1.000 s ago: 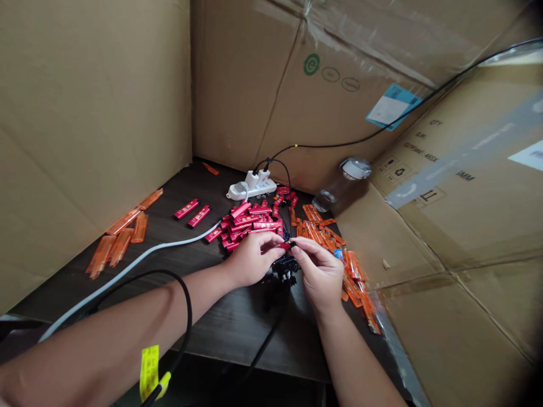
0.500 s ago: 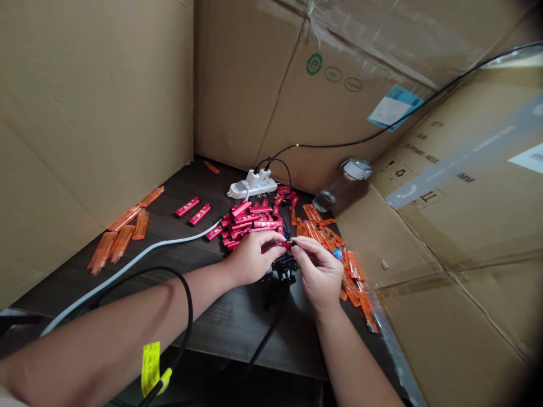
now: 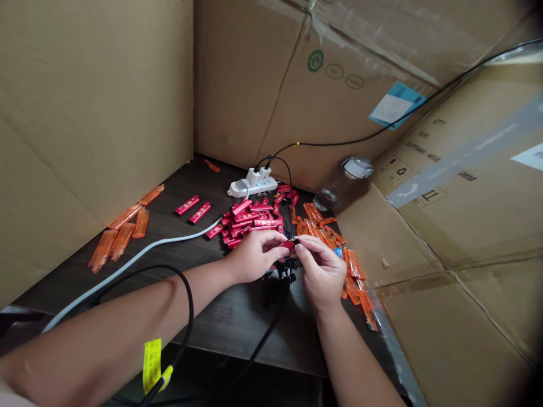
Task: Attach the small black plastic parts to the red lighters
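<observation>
The left hand [image 3: 251, 257] gripped a small red piece [image 3: 288, 245] between thumb and fingers; the right hand [image 3: 323, 271] pinched its dark end [image 3: 296, 242]. A red heap [image 3: 251, 217] lay just beyond the left hand.

My left forearm [image 3: 139, 316] slanting over the desk's [image 3: 229, 328] near edge, right forearm [image 3: 356, 356] angled across it farther right, left hand [image 3: 250, 259] and right hand [image 3: 323, 274] close together, thumbs pinched to forefingers.
</observation>
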Motion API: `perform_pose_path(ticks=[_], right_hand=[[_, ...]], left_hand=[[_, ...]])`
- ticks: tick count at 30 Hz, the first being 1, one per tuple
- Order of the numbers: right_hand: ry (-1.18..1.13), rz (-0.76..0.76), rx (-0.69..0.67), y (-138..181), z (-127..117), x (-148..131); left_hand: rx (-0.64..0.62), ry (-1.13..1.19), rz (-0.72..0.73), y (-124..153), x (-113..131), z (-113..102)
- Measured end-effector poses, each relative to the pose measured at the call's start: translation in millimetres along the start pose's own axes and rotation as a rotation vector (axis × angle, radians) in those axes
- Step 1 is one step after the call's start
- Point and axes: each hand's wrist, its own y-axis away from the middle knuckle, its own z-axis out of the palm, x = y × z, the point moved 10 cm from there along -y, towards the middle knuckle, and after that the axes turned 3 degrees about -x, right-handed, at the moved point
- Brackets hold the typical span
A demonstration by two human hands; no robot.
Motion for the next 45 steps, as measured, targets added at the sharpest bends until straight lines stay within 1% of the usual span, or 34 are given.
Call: perform_pose_path(ticks=[3,5,9,14,20,24,29,34,37,40,42,45], right_hand=[[-0.002,0.002,0.003,0,0,-1],[0.001,0.01,0.001,-1,1,-2],[0.025,0.007,0.008,0,2,-6],[0.105,-0.075,0.023,3,0,-11],[0.191,-0.164,-0.014,4,2,-18],[0.259,-0.214,-0.037,4,3,-24],[0.253,-0.183,-0.072,3,6,-22],[0.25,-0.176,-0.103,3,10,-22],[0.24,-0.136,-0.135,1,13,-20],[0.171,-0.034,-0.21,-1,19,-12],[0.128,0.056,-0.271,0,23,-2],[0.003,0.206,-0.353,5,27,13]], left_hand=[[-0.016,0.027,-0.022,0,-3,2],[-0.009,0.012,-0.01,0,-2,1],[0.032,-0.069,0.093,1,5,-3],[0.069,-0.167,0.226,3,18,-6],[0.131,-0.327,0.333,7,28,-10],[0.135,-0.355,0.345,7,28,-10],[0.113,-0.345,0.331,6,27,-9],[0.093,-0.279,0.299,4,24,-8],[0.069,-0.152,0.195,0,16,-9],[0.056,-0.001,0.074,-2,7,-9],[0.056,0.042,0.065,-2,10,-9],[0.031,0.017,0.098,1,19,-7]])
